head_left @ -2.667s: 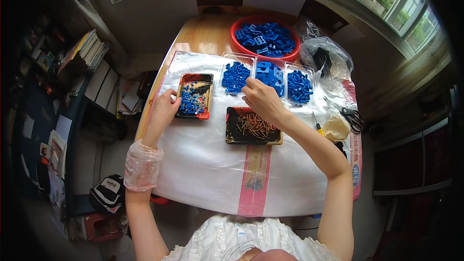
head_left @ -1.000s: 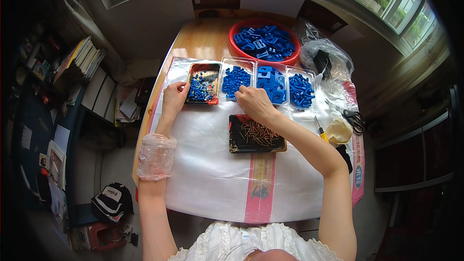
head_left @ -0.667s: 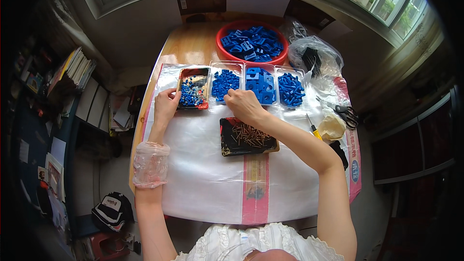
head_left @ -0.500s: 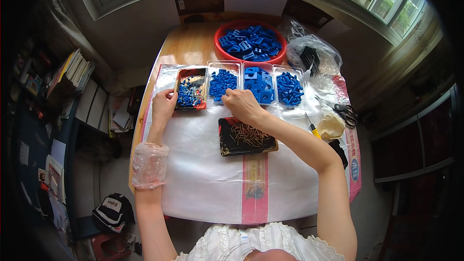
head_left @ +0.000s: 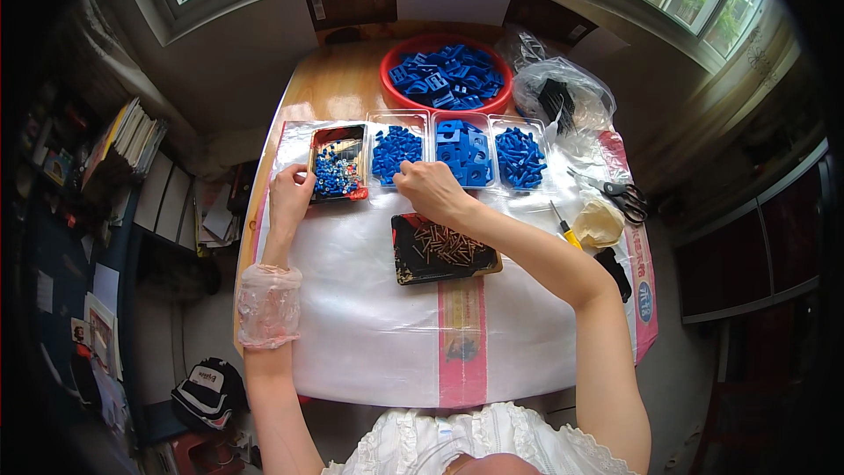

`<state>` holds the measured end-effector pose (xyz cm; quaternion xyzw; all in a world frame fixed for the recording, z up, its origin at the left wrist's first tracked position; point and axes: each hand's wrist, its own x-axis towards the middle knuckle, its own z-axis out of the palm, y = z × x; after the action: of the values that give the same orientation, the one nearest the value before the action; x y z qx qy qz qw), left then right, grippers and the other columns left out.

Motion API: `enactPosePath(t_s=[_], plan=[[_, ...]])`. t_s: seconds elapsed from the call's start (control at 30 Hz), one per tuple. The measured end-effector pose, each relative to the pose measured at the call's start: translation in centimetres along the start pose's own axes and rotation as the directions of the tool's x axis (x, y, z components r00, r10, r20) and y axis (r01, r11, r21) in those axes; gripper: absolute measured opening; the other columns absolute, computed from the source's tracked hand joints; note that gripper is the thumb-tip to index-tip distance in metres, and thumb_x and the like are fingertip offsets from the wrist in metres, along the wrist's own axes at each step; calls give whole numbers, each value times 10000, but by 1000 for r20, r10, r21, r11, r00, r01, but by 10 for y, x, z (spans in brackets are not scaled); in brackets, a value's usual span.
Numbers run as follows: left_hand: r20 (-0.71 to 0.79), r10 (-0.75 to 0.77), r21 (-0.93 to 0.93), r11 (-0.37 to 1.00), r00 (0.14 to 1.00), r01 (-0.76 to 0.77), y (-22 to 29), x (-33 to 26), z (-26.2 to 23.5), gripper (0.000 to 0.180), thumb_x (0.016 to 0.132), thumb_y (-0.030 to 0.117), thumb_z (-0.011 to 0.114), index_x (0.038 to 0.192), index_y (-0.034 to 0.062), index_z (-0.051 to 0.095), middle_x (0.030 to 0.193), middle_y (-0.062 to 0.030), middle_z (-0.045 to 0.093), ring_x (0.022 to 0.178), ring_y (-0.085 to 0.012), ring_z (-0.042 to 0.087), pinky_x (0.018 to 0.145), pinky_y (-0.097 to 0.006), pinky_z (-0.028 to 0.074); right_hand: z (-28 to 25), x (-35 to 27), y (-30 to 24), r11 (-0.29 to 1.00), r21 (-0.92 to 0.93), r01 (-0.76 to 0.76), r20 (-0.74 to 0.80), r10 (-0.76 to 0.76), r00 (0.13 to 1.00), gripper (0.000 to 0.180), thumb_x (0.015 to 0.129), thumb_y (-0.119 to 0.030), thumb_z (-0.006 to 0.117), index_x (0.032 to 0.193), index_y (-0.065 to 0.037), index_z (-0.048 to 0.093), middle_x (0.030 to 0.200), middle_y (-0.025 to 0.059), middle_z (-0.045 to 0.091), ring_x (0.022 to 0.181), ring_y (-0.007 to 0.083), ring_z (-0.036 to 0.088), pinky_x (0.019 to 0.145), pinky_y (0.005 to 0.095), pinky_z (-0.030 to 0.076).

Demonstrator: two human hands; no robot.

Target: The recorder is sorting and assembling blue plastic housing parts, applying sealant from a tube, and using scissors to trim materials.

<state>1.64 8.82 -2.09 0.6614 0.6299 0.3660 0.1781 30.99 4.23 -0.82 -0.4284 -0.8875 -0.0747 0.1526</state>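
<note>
My left hand (head_left: 288, 202) is at the left edge of a black tray (head_left: 341, 130) holding small blue-and-silver nut-like pieces (head_left: 338, 171). Its thumb and fingers are pinched together; whatever lies between them is too small to make out. Over the front edge of a clear box of small blue plastic pieces (head_left: 397, 149) hovers my right hand (head_left: 432, 192), fingertips pressed together and their contents hidden. Just below that hand, a black and red tray (head_left: 411, 266) contains many brass-coloured screws (head_left: 450, 244). A clear plastic cover (head_left: 269, 306) wraps my left forearm.
Beside the right hand stand clear boxes of flat blue parts (head_left: 463, 151) and blue plugs (head_left: 520, 158). A red basin (head_left: 387, 92) of blue parts is behind them. Rightward lie a yellow-handled screwdriver (head_left: 570, 233), black scissors (head_left: 629, 202) and a clear bag (head_left: 589, 88).
The whole view has shifted slightly, so the trays appear a little further left. My left fingertips have come slightly nearer me along the tray edge; the right hand stays by the same box.
</note>
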Motion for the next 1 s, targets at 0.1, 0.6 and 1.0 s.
enactPosePath(t_s=[0.1,0.6,1.0], plan=[[-8,24,16,1000,1000,-24,-4,0,0,285,914,210,678,1077,-3,772,782,-166,755,665,-258,748,620,-377,591,-4,1,-1,1000,20,-2,-13,2,1000,40,810,-35,679,850,-31,674,881,128,655,824,299,712,658,411,581],[27,-27,82,996,999,24,-16,6,-12,295,891,223,673,1093,42,789,765,-163,753,743,-268,760,738,-395,584,-9,14,-7,999,45,12,-61,-9,998,45,814,-8,654,856,-23,661,868,126,641,805,308,694,643,424,566],[331,-23,-166,983,943,82,25,-5,19,322,950,184,681,1186,-28,738,729,-120,736,597,-175,725,536,-297,597,-51,22,18,999,-42,-6,-117,1,993,51,789,-5,657,822,-17,694,873,156,673,814,323,717,647,436,572]])
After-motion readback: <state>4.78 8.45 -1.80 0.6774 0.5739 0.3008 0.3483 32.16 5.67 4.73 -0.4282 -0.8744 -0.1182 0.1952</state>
